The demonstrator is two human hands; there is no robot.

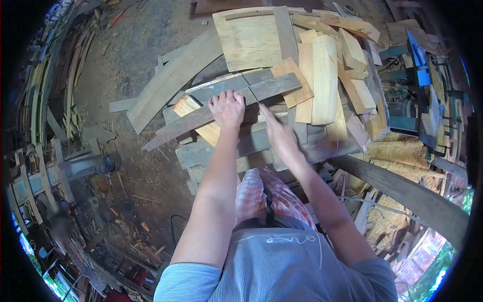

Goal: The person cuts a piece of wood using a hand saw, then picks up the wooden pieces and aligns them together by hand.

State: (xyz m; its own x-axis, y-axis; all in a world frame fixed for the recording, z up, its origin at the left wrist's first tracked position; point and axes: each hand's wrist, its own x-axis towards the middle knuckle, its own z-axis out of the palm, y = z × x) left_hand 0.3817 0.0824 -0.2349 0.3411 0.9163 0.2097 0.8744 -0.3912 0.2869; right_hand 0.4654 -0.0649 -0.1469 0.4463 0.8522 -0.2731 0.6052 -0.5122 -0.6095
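A long grey-brown plank (191, 120) lies slantwise over a pile of boards, its left end sticking out past the pile. My left hand (227, 108) bears down on it near the middle, fingers curled over the wood. Just to the right, my right hand (279, 135) is closed round the handle of a handsaw, mostly hidden by the fingers. The saw's thin blade (255, 94), seen edge-on, crosses the plank and points away from me. Under the plank are a pale block (186, 104) and a brown square board (295, 84).
Pale offcuts (324, 75) are heaped on the right of the pile, and a wide light panel (249, 40) lies at the far side. A curved grey board (173, 80) extends left. A thick beam (397, 189) runs past my right side; sawdust (402, 156) lies beside it.
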